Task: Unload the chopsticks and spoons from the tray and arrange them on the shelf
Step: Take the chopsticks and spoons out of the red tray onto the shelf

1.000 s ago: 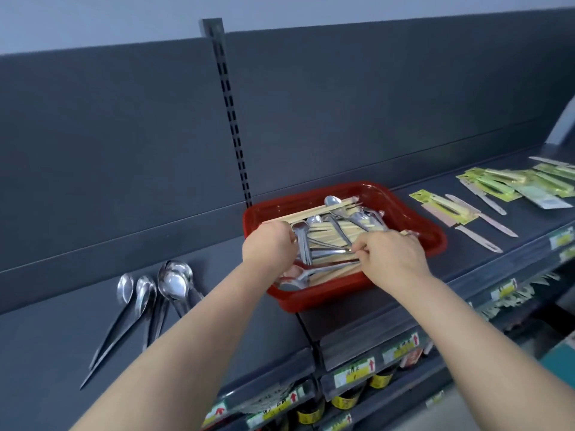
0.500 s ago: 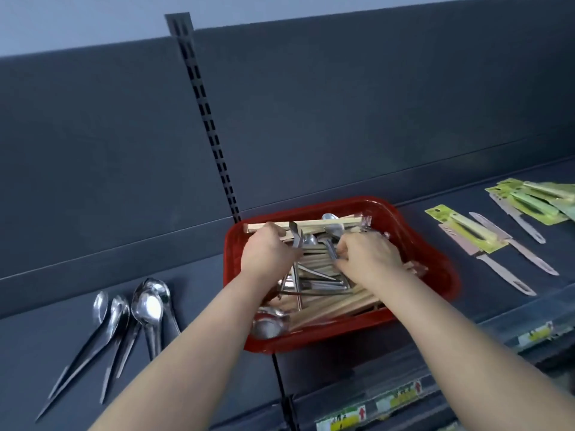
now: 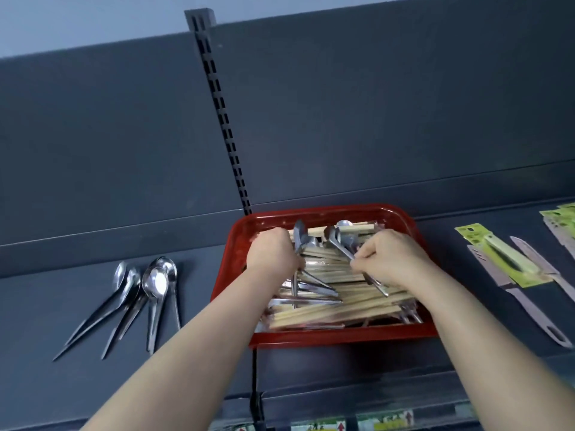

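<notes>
My forearms reach over the shelf [image 3: 62, 384] into the red tray [image 3: 342, 340], which sits on it heaped with wooden chopsticks [image 3: 336, 312] and loose spoons [image 3: 314, 290]. My left hand [image 3: 272, 255] has its fingers curled round the first spoon [image 3: 299, 236], whose bowl stands up just past my knuckles. My right hand [image 3: 392, 259] pinches the second spoon [image 3: 337, 242] by its handle, between thumb and fingers. Left of the tray, the laid-out spoons [image 3: 152, 287] lie fanned on the shelf; packaged knives [image 3: 501, 259] lie to its right.
</notes>
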Motion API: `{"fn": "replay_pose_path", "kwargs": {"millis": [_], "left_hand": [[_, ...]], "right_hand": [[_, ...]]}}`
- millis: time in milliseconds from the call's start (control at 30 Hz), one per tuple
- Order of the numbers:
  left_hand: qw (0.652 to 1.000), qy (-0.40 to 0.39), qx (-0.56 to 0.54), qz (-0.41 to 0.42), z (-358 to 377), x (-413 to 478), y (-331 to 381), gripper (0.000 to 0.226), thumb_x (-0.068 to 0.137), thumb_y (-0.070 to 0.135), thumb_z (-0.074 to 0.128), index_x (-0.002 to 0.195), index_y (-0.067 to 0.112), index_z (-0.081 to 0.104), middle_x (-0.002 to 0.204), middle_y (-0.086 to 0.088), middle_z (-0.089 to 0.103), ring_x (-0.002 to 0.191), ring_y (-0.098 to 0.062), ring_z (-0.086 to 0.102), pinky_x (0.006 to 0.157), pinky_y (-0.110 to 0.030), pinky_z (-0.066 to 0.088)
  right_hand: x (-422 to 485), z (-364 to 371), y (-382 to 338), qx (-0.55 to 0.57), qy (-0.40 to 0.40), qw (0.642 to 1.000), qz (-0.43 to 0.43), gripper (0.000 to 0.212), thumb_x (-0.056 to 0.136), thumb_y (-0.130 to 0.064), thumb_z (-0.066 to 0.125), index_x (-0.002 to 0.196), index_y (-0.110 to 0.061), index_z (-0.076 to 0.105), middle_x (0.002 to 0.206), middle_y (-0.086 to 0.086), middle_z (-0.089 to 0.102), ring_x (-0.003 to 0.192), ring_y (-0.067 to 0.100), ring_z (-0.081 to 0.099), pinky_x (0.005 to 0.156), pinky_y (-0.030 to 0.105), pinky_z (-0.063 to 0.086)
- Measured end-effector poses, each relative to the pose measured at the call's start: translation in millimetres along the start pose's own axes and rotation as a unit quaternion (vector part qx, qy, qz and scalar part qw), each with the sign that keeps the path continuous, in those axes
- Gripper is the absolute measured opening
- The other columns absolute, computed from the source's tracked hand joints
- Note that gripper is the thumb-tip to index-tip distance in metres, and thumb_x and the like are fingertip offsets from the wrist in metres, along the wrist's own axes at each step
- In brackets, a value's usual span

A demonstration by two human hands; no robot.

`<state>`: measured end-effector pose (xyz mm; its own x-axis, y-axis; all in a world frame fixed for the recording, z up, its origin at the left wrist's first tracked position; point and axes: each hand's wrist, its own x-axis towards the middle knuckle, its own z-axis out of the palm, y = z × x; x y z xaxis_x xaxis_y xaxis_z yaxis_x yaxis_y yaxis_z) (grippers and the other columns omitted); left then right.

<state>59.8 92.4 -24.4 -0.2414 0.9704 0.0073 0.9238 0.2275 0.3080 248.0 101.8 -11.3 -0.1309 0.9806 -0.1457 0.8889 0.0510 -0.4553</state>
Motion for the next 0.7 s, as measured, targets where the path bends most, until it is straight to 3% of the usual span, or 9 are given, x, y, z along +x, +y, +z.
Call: {"fn": "replay_pose_path", "kwargs": {"millis": [167,267,400,533,700], "left_hand": [[0.999,0.005,-0.042,-0.017,0,4,8,0.026,0.069,0.025,0.080,0.081,0.013,0.060,0.088,-0.007,0.067,0.086,-0.027,0.063,0.065,-0.027,0.041],[0.998,0.026,-0.059,-0.024,3,4,5,0.017,0.074,0.018,0.072,0.080,0.012,0.058,0.083,-0.006,0.063,0.082,-0.027,0.061,0.067,-0.027,0.042],[0.990,0.080,-0.107,-0.053,1,7,-4,0.015,0.077,0.011,0.065,0.092,0.009,0.062,0.089,-0.006,0.067,0.087,-0.028,0.064,0.071,-0.030,0.049],[0.956,0.157,-0.240,-0.063,-17,5,-5,0.008,0.081,0.009,0.060,0.084,0.013,0.053,0.078,0.000,0.056,0.076,-0.024,0.054,0.066,-0.028,0.042],[0.895,0.152,-0.407,-0.101,-44,0,-37,0.017,0.074,0.007,0.064,0.080,0.012,0.049,0.075,-0.003,0.055,0.066,-0.022,0.055,0.057,-0.030,0.045]], "right_hand": [[-4,-3,10,0.097,-0.041,0.994,-0.027,0.015,0.083,-0.031,0.070,0.072,-0.022,0.074,0.086,-0.007,0.073,0.087,0.016,0.067,0.082,0.031,0.054],[-1,-1,8,0.096,-0.004,0.994,-0.042,0.022,0.085,-0.028,0.061,0.083,-0.010,0.073,0.086,0.003,0.074,0.086,0.026,0.070,0.077,0.039,0.056],[-2,3,-1,0.053,0.044,0.996,-0.051,0.023,0.087,-0.028,0.056,0.088,-0.011,0.071,0.084,0.005,0.073,0.081,0.026,0.069,0.074,0.039,0.058],[-8,4,-20,0.051,0.089,0.993,-0.063,0.021,0.089,-0.032,0.057,0.070,-0.025,0.062,0.083,-0.006,0.071,0.085,0.020,0.064,0.072,0.031,0.053],[-19,9,-70,0.025,0.130,0.982,-0.137,0.010,0.089,-0.031,0.056,0.084,-0.028,0.064,0.087,-0.010,0.070,0.087,0.020,0.062,0.068,0.029,0.048]]}}
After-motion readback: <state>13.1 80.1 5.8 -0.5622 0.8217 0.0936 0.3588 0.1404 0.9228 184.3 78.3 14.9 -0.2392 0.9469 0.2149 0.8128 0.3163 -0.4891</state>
